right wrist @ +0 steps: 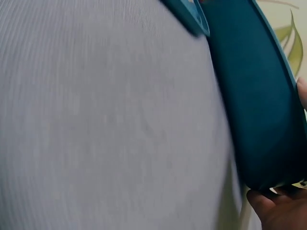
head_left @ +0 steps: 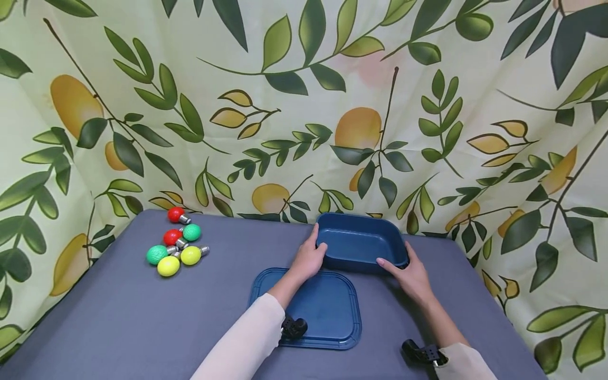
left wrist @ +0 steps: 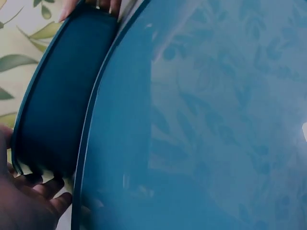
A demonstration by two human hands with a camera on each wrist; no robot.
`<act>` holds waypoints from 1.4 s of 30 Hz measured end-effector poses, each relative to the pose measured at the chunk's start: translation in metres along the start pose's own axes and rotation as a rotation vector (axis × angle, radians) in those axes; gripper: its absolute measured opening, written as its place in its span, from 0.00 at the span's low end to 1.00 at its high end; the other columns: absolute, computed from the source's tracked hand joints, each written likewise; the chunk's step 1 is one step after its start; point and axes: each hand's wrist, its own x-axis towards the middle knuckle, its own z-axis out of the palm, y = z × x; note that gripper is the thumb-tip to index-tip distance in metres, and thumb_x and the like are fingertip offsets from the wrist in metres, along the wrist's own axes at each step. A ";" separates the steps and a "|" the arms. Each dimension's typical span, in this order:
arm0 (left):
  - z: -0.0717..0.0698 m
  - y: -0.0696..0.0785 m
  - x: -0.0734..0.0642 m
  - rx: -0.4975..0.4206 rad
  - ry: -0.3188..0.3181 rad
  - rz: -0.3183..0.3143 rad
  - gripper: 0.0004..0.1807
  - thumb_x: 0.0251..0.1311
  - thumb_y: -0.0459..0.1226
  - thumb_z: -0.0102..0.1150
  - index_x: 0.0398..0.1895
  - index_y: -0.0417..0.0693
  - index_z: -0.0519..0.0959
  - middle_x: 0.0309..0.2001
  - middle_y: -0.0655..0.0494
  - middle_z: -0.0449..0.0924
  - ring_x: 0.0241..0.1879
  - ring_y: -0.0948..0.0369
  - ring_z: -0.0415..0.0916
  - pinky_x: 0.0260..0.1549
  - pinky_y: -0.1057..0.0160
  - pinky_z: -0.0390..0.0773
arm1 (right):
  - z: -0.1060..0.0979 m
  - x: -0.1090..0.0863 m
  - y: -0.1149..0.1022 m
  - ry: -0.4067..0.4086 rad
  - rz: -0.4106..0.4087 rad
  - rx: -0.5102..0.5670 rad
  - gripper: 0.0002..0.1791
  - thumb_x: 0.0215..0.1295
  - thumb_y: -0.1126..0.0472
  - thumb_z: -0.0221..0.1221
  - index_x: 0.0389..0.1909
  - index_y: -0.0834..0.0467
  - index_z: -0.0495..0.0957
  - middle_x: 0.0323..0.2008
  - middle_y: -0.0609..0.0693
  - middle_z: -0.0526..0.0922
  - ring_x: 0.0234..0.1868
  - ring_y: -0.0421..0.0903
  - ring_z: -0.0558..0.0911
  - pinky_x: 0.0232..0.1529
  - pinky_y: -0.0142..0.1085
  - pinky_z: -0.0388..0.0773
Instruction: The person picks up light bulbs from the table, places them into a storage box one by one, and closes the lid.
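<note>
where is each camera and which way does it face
Head: on the head, facing forward and down at bulbs, lid and box; left hand, right hand and sleeves show.
Left wrist: on that wrist, facing the lid and box; left hand lower left, more fingers at top.
Right wrist: on that wrist, facing table and box; right hand lower right.
Shared: both wrist views show box and lid.

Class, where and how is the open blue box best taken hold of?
Probably by its two short ends: left hand from the left, right hand from the right, thumbs at the rim, fingers around the outside. The blue box is long, with an open top and a raised wall all round, so holding both ends should balance it.
</note>
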 end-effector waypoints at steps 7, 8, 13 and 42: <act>-0.028 -0.009 -0.006 0.065 0.010 -0.016 0.37 0.71 0.43 0.39 0.83 0.62 0.44 0.26 0.52 0.75 0.14 0.58 0.56 0.21 0.60 0.63 | 0.021 -0.001 -0.017 0.006 -0.027 0.033 0.62 0.62 0.34 0.64 0.82 0.59 0.38 0.80 0.67 0.49 0.78 0.66 0.56 0.76 0.62 0.56; -0.033 -0.011 -0.007 0.071 0.019 -0.015 0.37 0.71 0.43 0.39 0.83 0.62 0.44 0.35 0.49 0.81 0.18 0.57 0.63 0.25 0.59 0.67 | 0.025 -0.001 -0.020 0.005 -0.034 0.043 0.62 0.62 0.34 0.64 0.82 0.59 0.38 0.80 0.67 0.50 0.78 0.66 0.57 0.75 0.62 0.57; -0.056 -0.019 -0.011 0.072 0.052 -0.006 0.37 0.70 0.42 0.40 0.82 0.59 0.47 0.80 0.51 0.55 0.63 0.49 0.71 0.54 0.50 0.69 | 0.041 0.000 -0.035 0.009 -0.077 0.084 0.60 0.61 0.36 0.66 0.82 0.57 0.42 0.78 0.65 0.56 0.75 0.64 0.63 0.73 0.61 0.62; -0.110 -0.078 -0.033 -0.252 0.218 0.101 0.34 0.70 0.32 0.52 0.79 0.47 0.58 0.78 0.40 0.57 0.79 0.46 0.54 0.75 0.44 0.59 | 0.099 -0.003 -0.052 -0.105 -0.265 0.460 0.48 0.71 0.54 0.62 0.82 0.53 0.44 0.80 0.61 0.54 0.79 0.57 0.59 0.75 0.45 0.59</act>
